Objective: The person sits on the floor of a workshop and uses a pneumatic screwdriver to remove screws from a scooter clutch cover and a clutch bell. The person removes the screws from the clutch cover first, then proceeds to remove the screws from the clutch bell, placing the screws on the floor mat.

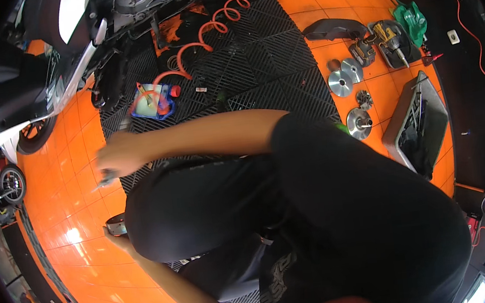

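Observation:
My left hand (117, 238) grips a round metal drum (118, 225), likely a scooter clutch bell, low beside my left knee; the knee hides part of both. Stretched across above my knees, my right arm ends in a blurred, closed right hand (120, 155). A small greyish object (107, 177) pokes out below its fingers, too smeared to name. Past the right hand, on the black ribbed mat (261, 49), stands a cut-open blue container (153, 101) with pale liquid, a brush and a red cap.
A partly stripped scooter (139, 8) stands at the far left, with a coiled red air hose (206, 34) near it. On the orange tiles at right lie metal pulley discs (340, 83), a yellow impact wrench (387, 35), a grey tray (422, 115) and a green bag (412, 21).

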{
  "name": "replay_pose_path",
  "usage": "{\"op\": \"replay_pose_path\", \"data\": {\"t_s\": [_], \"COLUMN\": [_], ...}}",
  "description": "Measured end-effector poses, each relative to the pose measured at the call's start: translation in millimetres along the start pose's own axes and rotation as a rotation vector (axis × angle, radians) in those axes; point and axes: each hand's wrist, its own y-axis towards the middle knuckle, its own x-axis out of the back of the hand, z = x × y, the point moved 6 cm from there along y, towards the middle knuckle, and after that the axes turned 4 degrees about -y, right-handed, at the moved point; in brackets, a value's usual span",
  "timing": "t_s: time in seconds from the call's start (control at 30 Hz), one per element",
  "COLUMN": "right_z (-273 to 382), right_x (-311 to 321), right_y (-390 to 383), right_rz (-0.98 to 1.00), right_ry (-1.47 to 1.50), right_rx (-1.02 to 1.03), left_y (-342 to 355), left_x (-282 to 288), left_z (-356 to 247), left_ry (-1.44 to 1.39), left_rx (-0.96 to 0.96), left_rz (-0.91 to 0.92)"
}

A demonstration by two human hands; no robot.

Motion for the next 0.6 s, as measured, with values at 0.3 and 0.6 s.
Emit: {"op": "replay_pose_path", "data": {"t_s": [0.3, 0.6], "right_z": [-91.1, -98.8], "right_x": [0.9, -1.3], "right_y": [-391.6, -428.1], "right_rz": [0.316, 0.186], "right_ry": [-0.149, -0.137], "right_rx": [-0.44, -0.587], "left_y": [-34.2, -25.9], "left_x": [-8.0, -38.1], "left_z": [27.5, 42.5], "left_ry": [0.074, 0.102], "left_rx": [0.044, 0.065], "left_rz": [-0.235, -0.211]}}
